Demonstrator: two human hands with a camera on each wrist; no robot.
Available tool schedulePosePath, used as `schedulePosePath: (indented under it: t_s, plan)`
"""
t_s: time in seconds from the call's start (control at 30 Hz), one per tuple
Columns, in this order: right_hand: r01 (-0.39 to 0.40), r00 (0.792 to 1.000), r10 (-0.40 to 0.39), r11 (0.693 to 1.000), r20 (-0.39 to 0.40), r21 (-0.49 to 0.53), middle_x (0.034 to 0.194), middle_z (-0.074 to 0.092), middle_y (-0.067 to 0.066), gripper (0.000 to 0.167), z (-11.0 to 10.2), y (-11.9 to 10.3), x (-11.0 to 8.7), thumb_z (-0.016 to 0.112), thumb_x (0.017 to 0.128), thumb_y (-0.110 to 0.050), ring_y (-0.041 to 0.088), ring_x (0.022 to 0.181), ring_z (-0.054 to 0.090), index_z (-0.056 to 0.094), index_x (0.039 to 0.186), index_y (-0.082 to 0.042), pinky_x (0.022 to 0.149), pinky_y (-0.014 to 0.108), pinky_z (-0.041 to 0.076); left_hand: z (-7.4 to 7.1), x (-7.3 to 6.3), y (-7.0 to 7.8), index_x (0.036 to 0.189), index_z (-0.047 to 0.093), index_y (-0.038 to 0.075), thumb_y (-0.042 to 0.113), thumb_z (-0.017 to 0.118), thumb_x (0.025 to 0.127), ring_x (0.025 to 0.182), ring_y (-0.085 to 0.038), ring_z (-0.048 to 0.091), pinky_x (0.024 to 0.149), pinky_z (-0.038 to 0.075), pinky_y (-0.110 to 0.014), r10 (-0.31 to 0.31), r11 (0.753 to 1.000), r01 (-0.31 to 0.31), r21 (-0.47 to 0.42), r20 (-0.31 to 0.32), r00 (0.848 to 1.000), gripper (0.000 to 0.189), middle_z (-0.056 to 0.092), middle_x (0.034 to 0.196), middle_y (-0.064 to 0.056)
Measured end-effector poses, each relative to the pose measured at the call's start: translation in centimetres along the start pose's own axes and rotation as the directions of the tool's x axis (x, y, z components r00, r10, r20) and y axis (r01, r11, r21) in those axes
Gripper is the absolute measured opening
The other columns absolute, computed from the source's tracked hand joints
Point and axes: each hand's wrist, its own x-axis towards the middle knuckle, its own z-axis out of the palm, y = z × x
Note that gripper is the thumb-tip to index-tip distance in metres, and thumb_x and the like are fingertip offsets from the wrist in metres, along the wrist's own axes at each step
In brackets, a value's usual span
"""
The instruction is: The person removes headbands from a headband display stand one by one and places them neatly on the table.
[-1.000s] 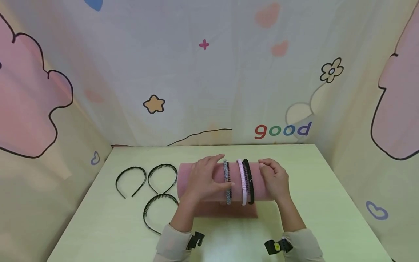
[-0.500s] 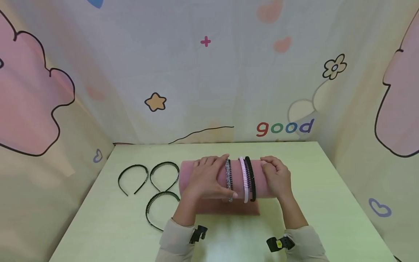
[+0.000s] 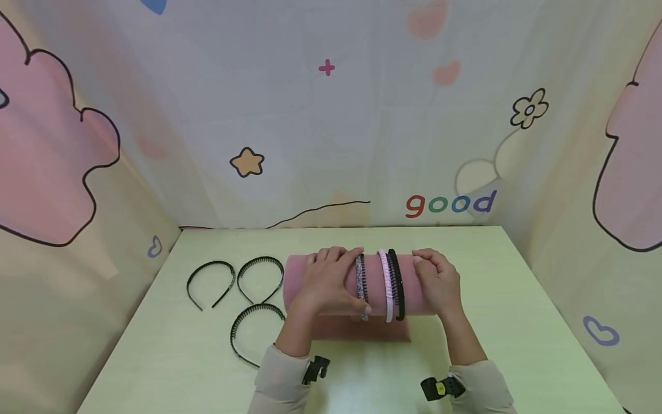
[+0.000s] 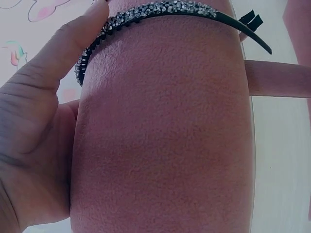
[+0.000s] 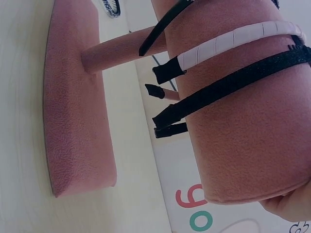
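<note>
A pink plush headband stand (image 3: 376,282) has a thick horizontal roll on a post and flat base. Around the roll sit a silver glitter headband (image 3: 360,282), a pale pink headband (image 3: 385,284) and a black headband (image 3: 397,284). My left hand (image 3: 326,282) lies spread over the roll's left part, forefinger and thumb tips touching the glitter headband's edge. In the left wrist view, a straight digit presses at the glitter headband (image 4: 160,10). My right hand (image 3: 439,283) grips the roll's right end, thumb in front; in the right wrist view only part of it shows behind the end.
Three dark headbands lie on the pale table to the left: one at the far left (image 3: 211,263), one beside it (image 3: 260,260) and one nearer the front (image 3: 234,333), partly behind my left forearm. A printed curtain (image 3: 289,115) encloses the table's back and sides.
My left forefinger and thumb have come in against the glitter headband. The right hand keeps its hold on the roll. The head view has shifted slightly.
</note>
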Motion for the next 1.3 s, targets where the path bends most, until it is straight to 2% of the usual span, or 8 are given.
schedulePosePath:
  t_s: [0.27,0.6,0.93,1.13,1.3]
  plan:
    - [-0.010,1.000,0.010,1.000,0.006,-0.004,0.113,0.062,0.008,0.026,0.0,-0.2,-0.1,0.053,0.092,-0.028,0.023,0.105,0.053,0.067,0.104,-0.009,0.089,0.044,0.038,-0.1,-0.2,-0.2,0.148,0.027,0.026,0.059,0.080,0.054,0.123,-0.022,0.031,0.101,0.021,-0.043,-0.009,1.000,0.010,-0.008,0.028,1.000,0.113,0.039,0.135,-0.003]
    - [-0.009,1.000,0.009,1.000,0.009,0.013,0.113,0.062,0.008,0.027,0.2,-0.1,-0.1,0.054,0.091,-0.028,0.022,0.104,0.052,0.067,0.105,-0.009,0.088,0.043,0.038,-0.1,-0.4,-0.3,0.145,0.031,0.021,0.055,0.083,0.050,0.126,-0.023,0.031,0.102,0.020,-0.044,-0.006,0.999,0.007,-0.043,0.017,1.000,0.114,0.039,0.137,-0.003]
    - [-0.016,1.000,0.016,1.000,0.003,0.002,0.113,0.062,0.008,0.025,0.0,-0.3,-0.3,0.055,0.091,-0.028,0.022,0.106,0.052,0.067,0.104,-0.009,0.091,0.044,0.037,0.4,-0.9,-0.2,0.142,0.033,0.018,0.051,0.088,0.047,0.126,-0.022,0.033,0.105,0.016,-0.044,-0.013,0.997,0.009,-0.072,-0.046,0.999,0.115,0.042,0.137,-0.002]
    - [-0.018,1.000,0.018,1.000,0.011,-0.008,0.114,0.061,0.009,0.028,0.0,-0.3,-0.4,0.054,0.091,-0.028,0.023,0.108,0.052,0.067,0.106,-0.008,0.091,0.044,0.037,1.1,-1.3,-0.5,0.140,0.037,0.021,0.054,0.087,0.044,0.126,-0.022,0.033,0.105,0.013,-0.048,-0.027,0.998,0.021,-0.054,-0.109,0.994,0.114,0.042,0.137,-0.002]
    - [0.001,1.000,-0.001,1.000,0.001,0.002,0.113,0.062,0.008,0.027,0.0,-0.1,-0.2,0.056,0.091,-0.028,0.021,0.106,0.053,0.067,0.105,-0.008,0.090,0.042,0.038,1.4,-1.5,-0.9,0.140,0.038,0.022,0.059,0.086,0.043,0.126,-0.022,0.033,0.105,0.013,-0.049,-0.012,1.000,0.008,-0.023,-0.164,0.986,0.114,0.043,0.137,-0.002]
